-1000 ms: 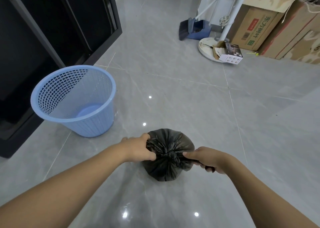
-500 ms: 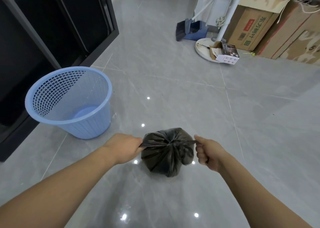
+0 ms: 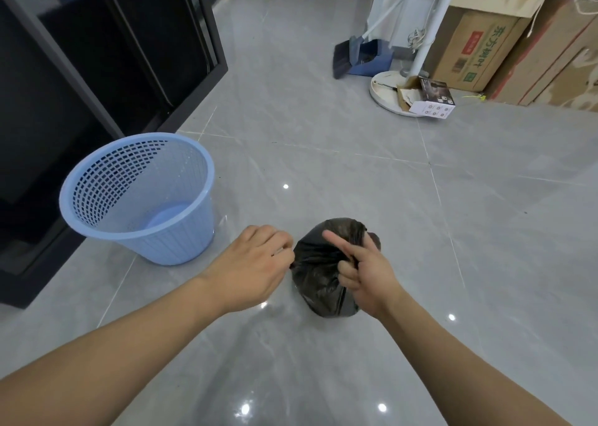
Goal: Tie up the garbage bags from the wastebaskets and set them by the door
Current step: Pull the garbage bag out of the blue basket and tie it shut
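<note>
The grey tiled floor (image 3: 323, 108) carries everything here, and against its left edge stands a dark glass-fronted cabinet (image 3: 97, 53). Cardboard boxes (image 3: 479, 50) are stacked in the far right corner, with a white round stand base (image 3: 385, 90) and a blue dustpan (image 3: 369, 58) just before them. The blue wastebasket (image 3: 139, 195) stands upright near the left edge by the cabinet, with no liner in it.

Just beside it, toward the middle of the floor, sits the black garbage bag (image 3: 320, 283), gathered into a small bundle. The left hand (image 3: 255, 267) pinches a twist of plastic at the bag's left side, fingers curled tight. The right hand (image 3: 365, 276) has its lower fingers curled round the plastic at the top, the index finger sticking out straight.

To my eye the knot is mid-tying. Next seems to call for looping one end round the finger and drawing both ends snug, before carrying the bag to the door, which I cannot see from here.
</note>
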Demonstrator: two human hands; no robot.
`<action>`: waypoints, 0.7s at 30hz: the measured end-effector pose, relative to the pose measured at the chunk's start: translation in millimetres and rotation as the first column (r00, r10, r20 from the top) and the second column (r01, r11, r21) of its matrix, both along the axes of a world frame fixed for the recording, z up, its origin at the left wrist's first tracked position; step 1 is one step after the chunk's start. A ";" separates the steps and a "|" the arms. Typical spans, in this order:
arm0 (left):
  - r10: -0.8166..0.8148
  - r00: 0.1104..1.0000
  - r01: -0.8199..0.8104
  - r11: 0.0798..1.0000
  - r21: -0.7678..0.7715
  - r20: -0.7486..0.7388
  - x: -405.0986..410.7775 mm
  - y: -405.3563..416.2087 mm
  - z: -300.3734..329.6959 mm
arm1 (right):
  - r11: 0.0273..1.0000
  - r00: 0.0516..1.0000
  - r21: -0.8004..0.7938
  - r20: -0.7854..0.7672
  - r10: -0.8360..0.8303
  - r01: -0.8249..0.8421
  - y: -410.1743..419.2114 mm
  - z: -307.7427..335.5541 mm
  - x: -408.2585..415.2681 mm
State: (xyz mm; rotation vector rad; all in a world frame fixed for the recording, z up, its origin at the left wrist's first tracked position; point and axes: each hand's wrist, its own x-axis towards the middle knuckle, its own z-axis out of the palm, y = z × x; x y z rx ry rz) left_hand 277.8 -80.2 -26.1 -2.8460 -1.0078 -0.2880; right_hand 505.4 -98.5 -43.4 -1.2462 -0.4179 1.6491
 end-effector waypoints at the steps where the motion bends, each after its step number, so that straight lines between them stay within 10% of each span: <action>1: 0.028 1.000 -0.028 1.000 -0.008 0.012 -3.4 1.3 -1.8 | 0.997 0.993 -0.016 0.093 0.074 -0.073 -0.6 -1.2 -6.0; 7: 0.077 0.997 -0.077 0.996 -0.042 -0.011 -15.0 4.0 -9.2 | 0.947 0.804 -0.124 0.502 0.318 -0.296 -2.1 -6.7 -25.6; 13: 0.181 0.983 -0.181 0.977 -0.113 -0.010 -18.5 8.5 -14.0 | 0.722 0.133 -0.341 0.849 0.512 -0.602 -3.2 -2.3 -11.5; 21: 0.340 0.930 -0.262 0.882 -0.392 0.144 -1.8 21.0 -11.5 | 0.564 -0.339 -0.507 0.860 0.380 -0.652 -2.2 21.6 -8.8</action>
